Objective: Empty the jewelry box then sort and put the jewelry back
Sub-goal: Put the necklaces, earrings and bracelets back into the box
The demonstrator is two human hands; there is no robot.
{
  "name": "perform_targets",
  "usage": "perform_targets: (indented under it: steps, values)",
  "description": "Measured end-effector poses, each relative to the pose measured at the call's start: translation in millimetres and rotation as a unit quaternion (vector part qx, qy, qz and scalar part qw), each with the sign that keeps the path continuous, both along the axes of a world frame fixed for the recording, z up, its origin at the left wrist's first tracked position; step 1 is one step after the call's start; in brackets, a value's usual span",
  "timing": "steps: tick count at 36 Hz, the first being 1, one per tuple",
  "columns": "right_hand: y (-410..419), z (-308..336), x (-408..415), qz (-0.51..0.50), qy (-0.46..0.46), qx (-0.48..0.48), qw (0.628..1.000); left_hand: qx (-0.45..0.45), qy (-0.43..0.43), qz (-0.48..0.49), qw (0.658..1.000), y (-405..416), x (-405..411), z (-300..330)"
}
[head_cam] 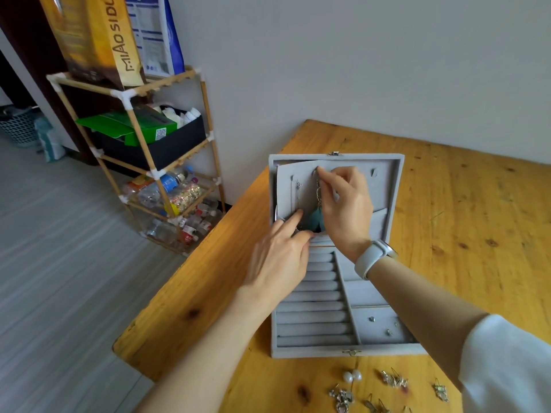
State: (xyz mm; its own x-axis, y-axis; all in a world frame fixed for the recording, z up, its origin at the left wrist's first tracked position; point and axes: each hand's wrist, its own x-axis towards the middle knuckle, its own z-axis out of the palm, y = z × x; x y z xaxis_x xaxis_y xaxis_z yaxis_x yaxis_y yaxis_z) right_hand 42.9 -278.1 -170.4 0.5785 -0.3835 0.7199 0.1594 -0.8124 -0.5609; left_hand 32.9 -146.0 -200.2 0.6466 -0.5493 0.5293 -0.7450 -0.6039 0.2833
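Observation:
An open grey velvet jewelry box [310,351] lies on the wooden table [477,222], its lid leaning back. My right hand [346,201] pinches the top of a chain necklace with a teal feather pendant [316,220] at a hook slot on the lid's panel. My left hand [280,257] presses the lower edge of that panel, at the lid's pocket. A thin silver chain [298,192] hangs at the panel's left. Small studs [380,326] lie in the box's right compartment. Loose earrings [393,378] and a pearl pair [352,376] lie on the table in front.
A bamboo shelf rack [167,174] with bags, boxes and plastic bottles stands left of the table against the white wall. The table's left edge [190,293] drops to the grey floor. A laundry basket [18,123] sits far left.

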Motion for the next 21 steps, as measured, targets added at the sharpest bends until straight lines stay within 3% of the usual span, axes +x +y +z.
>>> perform_targets:
  steps: [8,14,18,21]
  values:
    - [2,-11,-10,0.088,0.063,0.083,0.991,0.003,0.014,0.001,1.0,-1,1,-1]
    - [-4,-12,-23,0.099,0.099,0.065,0.988,-0.014,0.046,-0.011,0.999,-3,1,-2]
    - [-11,-12,-35,0.105,0.076,0.061,0.99,-0.105,0.149,-0.017,0.983,4,-3,8]
    - [-15,-11,-46,0.099,0.072,0.064,0.99,-0.207,0.224,0.01,0.952,12,-6,16]
